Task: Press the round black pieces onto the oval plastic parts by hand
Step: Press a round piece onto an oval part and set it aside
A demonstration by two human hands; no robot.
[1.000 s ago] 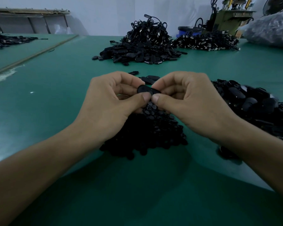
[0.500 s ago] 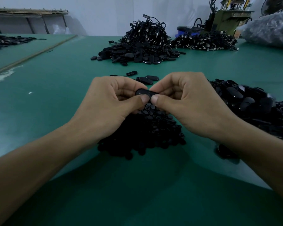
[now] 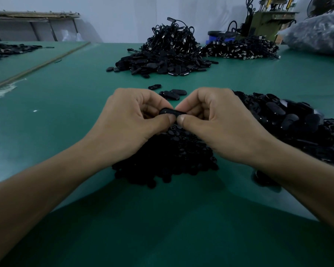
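Left hand point(image 3: 127, 120): thumb and curled fingers pinch the oval part's left end.
Right hand point(image 3: 218, 122): pinches its right end.
Oval plastic part point(image 3: 171, 111): held above the heap of round black pieces point(image 3: 168, 157) on the green table point(image 3: 66, 105).

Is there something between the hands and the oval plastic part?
Nothing visible: the left hand and the right hand both pinch the oval part directly, above the pile of round black pieces.
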